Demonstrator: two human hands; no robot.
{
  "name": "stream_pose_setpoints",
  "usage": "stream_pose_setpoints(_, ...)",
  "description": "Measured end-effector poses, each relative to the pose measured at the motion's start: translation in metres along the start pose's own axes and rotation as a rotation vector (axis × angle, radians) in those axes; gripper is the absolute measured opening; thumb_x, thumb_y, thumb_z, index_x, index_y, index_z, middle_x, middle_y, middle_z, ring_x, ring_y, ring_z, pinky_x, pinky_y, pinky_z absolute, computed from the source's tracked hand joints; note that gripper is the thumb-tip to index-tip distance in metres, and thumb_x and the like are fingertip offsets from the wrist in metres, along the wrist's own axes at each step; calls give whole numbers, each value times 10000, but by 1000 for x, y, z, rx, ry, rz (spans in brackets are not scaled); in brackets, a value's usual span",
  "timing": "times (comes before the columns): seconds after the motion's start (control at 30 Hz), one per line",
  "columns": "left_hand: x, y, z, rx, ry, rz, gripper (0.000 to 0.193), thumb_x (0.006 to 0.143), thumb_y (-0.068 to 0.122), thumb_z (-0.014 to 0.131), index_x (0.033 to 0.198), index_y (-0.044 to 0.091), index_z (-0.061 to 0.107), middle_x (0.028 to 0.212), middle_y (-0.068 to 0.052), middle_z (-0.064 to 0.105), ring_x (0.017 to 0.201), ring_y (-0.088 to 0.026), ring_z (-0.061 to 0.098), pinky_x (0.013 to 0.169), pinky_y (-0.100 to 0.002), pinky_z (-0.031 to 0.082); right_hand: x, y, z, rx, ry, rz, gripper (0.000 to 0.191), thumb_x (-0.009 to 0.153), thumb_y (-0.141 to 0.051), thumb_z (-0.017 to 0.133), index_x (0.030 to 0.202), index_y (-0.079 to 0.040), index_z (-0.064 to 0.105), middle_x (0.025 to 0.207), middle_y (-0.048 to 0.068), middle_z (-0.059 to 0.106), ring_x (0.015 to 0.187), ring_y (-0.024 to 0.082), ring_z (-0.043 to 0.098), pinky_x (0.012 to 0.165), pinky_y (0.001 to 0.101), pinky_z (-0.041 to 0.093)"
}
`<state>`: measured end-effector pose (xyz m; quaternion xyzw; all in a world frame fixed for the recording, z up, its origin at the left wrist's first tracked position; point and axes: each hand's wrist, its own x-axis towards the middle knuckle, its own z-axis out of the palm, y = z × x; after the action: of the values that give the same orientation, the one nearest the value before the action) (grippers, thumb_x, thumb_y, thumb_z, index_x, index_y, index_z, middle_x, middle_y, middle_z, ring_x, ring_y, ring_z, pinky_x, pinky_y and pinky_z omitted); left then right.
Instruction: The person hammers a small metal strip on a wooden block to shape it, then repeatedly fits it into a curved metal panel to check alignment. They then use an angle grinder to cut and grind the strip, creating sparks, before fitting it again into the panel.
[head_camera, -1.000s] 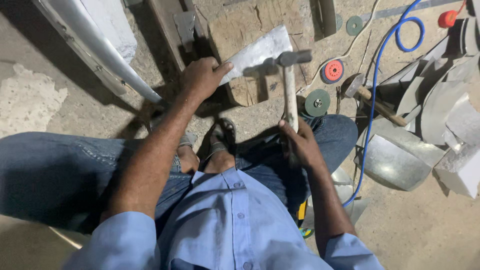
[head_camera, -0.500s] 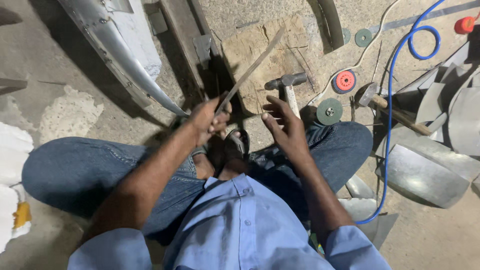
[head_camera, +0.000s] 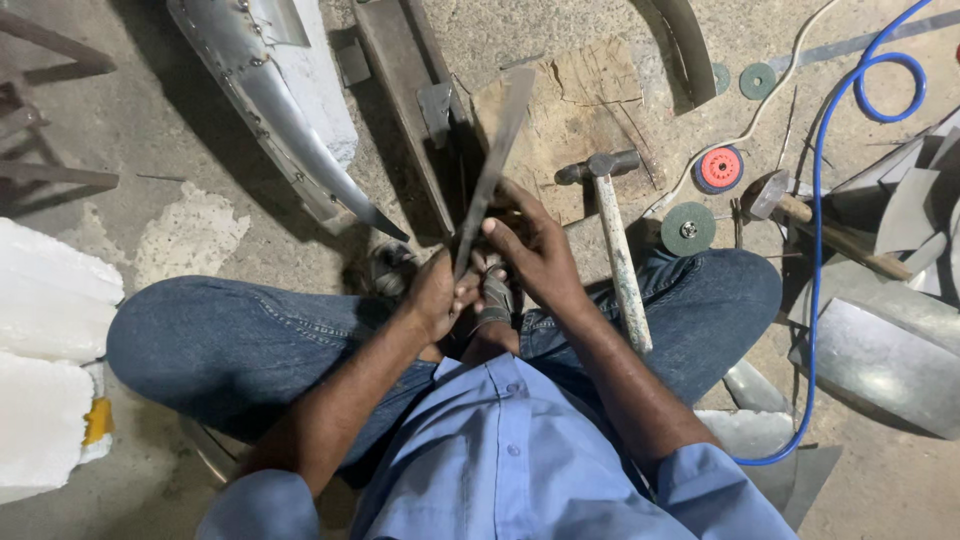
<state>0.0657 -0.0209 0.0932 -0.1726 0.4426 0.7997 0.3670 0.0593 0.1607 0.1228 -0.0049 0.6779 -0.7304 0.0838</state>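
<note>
Grey sheet metal, a thin flat strip (head_camera: 490, 165), is now turned edge-on and held in both hands, where a moment ago only the left hand had it and it lay broad side up. The left hand (head_camera: 437, 295) is closed round its lower end; the right hand (head_camera: 535, 250), which a second back was on the hammer, has come across and pinches the strip just above the left. The wooden-handled steel hammer (head_camera: 615, 235) lies let go, just right of the strip, head toward the worn wooden block (head_camera: 570, 100). To me that reads as striking paused and the piece being checked or re-gripped. Room is tight: the strip's top end rises over the block, a dark steel bar (head_camera: 400, 90) runs just left of it, a curved shiny metal panel (head_camera: 270, 110) further left. Right of the hammer lie a green grinding disc (head_camera: 688, 228), a red disc (head_camera: 719, 168) and a blue hose (head_camera: 815, 250).
</note>
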Motion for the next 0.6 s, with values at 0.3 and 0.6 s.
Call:
stream_pose_setpoints(0.3, -6, 9, 26, 972, 532, 845, 397, 1094, 391, 518, 974, 33, 640, 640, -129, 588, 585, -258, 624, 531, -445, 436, -2, -5, 3, 530, 121, 208, 583, 1066, -178, 601, 1596, 16, 458, 1127, 191, 614, 958, 261, 614, 824, 387, 522)
stream_pose_setpoints(0.6, -60, 27, 23, 989, 280, 779, 757, 982, 430, 646, 1513, -21, 350, 1397, -282, 532, 1257, -410, 560, 1026, -471, 456, 44, 6, 7, 340, 26, 192, 611, 995, -7, 563, 1576, -89, 394, 1435, 135, 607, 1220, 212, 592, 1014, 330, 508)
